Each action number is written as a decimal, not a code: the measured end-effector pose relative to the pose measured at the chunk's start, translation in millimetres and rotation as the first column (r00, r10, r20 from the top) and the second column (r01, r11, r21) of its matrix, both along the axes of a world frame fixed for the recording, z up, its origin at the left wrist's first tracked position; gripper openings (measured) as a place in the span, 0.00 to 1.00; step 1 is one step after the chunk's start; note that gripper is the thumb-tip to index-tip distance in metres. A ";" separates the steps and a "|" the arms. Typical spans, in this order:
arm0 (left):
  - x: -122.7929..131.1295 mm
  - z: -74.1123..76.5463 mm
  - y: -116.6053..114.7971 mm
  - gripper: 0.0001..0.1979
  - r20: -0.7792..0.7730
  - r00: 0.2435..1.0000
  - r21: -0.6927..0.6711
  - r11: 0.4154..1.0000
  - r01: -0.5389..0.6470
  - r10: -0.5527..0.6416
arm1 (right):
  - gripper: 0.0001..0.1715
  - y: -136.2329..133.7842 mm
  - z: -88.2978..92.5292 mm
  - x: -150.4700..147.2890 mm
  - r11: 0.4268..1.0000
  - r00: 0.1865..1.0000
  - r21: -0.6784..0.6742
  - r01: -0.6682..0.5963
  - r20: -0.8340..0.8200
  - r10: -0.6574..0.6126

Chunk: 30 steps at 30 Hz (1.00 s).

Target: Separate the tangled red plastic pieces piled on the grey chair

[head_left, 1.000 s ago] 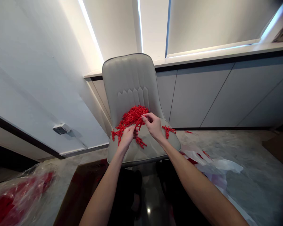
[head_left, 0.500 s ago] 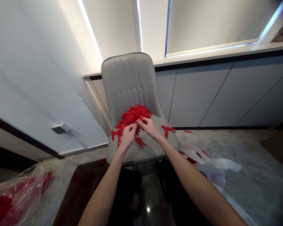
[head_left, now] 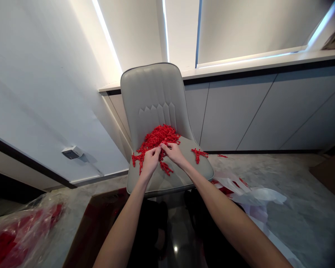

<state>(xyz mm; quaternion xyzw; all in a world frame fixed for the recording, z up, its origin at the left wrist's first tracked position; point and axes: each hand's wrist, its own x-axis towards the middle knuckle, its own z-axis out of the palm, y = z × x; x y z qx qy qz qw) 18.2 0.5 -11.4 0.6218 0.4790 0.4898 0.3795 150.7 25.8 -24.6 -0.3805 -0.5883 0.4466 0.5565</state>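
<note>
A heap of small red knotted cord pieces lies on the seat of a grey padded chair. At the heap's front edge, my left hand and my right hand meet with thumbs and fingertips pinched together. Between them is a red knotted cord piece, mostly covered by the fingers. Below the hands, a loose red cord bundle rests on the seat. Another red bundle lies at the seat's right side, and a few pieces spread at its left.
A cardboard box stands on the floor at front left, with a clear plastic bag of red items beyond it. White plastic wrapping lies right of the chair. Low cabinets and a wall socket box are behind.
My right hand has shifted slightly left and down, closer to my left hand. The heap and the loose bundles look unchanged.
</note>
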 end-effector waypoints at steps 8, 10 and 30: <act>-5.0 -4.1 0.0 0.21 -0.450 0.888 -0.216 0.976 -0.003 -0.097 | 0.15 13.6 -16.6 19.3 0.987 0.914 -0.071 0.141 0.393 -0.102; -7.5 -7.6 0.2 0.18 -0.629 0.776 -0.195 0.977 -0.093 -0.052 | 0.14 17.4 -22.1 28.4 0.972 0.738 -0.050 0.230 0.660 -0.141; -31.5 -40.8 27.8 0.14 -0.815 0.570 -0.092 0.949 -0.302 0.103 | 0.43 8.6 -18.3 133.6 0.617 0.323 -0.165 0.770 0.934 -0.153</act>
